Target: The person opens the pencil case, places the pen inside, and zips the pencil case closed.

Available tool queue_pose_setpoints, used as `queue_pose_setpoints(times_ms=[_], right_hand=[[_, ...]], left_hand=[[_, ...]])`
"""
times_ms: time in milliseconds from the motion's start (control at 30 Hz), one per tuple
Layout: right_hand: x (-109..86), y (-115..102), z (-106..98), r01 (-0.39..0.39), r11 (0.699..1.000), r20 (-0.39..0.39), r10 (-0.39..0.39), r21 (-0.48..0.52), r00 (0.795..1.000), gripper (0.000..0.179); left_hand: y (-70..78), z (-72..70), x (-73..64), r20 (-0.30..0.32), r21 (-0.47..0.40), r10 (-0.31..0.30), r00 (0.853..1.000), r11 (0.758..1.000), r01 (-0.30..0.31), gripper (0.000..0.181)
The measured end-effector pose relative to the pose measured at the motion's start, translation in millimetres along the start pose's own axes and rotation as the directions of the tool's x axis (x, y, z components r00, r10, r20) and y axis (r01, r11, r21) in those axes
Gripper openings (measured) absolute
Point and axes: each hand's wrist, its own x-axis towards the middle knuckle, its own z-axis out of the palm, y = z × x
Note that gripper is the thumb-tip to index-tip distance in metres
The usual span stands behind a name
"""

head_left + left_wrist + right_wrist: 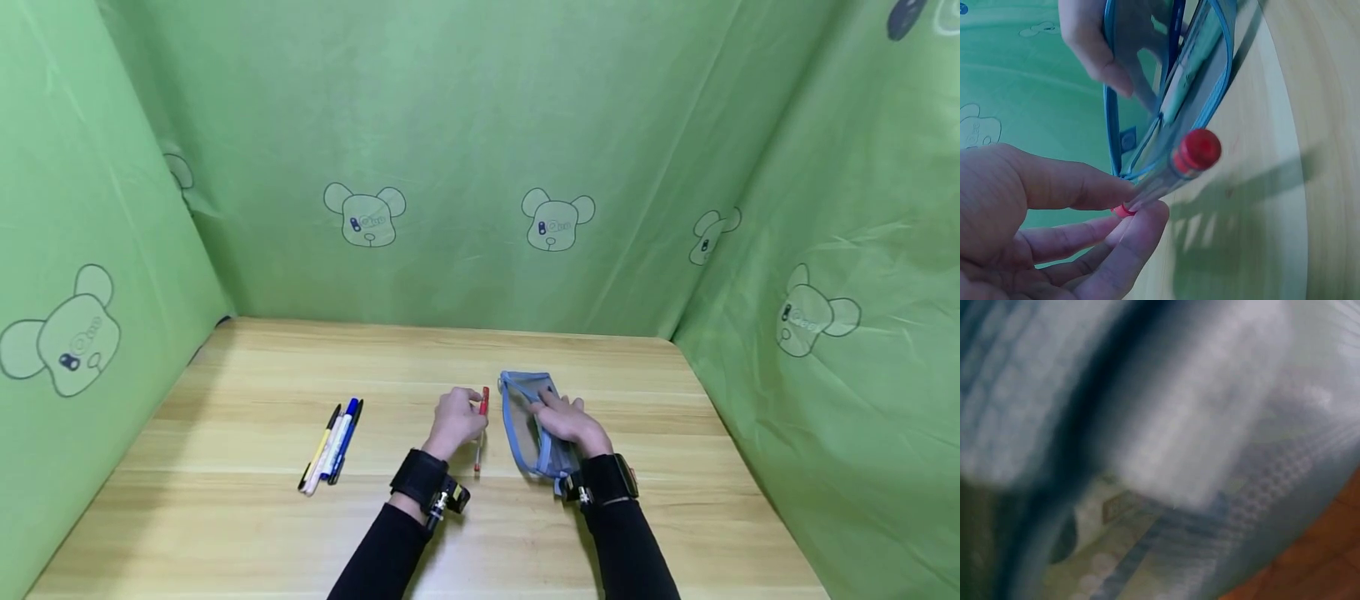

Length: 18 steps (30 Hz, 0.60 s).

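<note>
one red pen (484, 403), pouch (561, 457), blurred bear lettering (372, 222)

Red-ended pen (1169, 177): clear plastic barrel, smooth, glossy; red end also plastic, soft shine. Pencil pouch (546, 450): flexible see-through plastic; wall shows fine grid texture in blurred right wrist view. Pouch trim (1111, 119): blue, cloth-like binding, matt. Mint pen (1192, 69) inside: smooth plastic. Loose pens (333, 443): smooth plastic. Tabletop (491, 550): pale wood grain, smooth, low sheen; solid or laminate, can't tell. Green drape (465, 100): thin, creased, soft sheen; cloth or plastic unclear. Sleeves (384, 542): matt black cloth.
</note>
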Motion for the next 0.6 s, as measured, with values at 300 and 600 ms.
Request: queue_pose_setpoints(times_ms=[300,600], right_hand=[[0.7,1,1,-0.003,1.000,0.000,0.003,-0.020,1.000,0.066],[0.6,-1,0,0.006,1.000,-0.012,-0.007,-0.027,1.000,0.065]], left_hand=[[4.1,15.1,3.6,-0.004,-0.044,0.033,0.999,0.998,-0.034,0.047],[9.1,31.6,9.6,-0.003,-0.082,0.015,1.000,0.997,-0.015,0.048]])
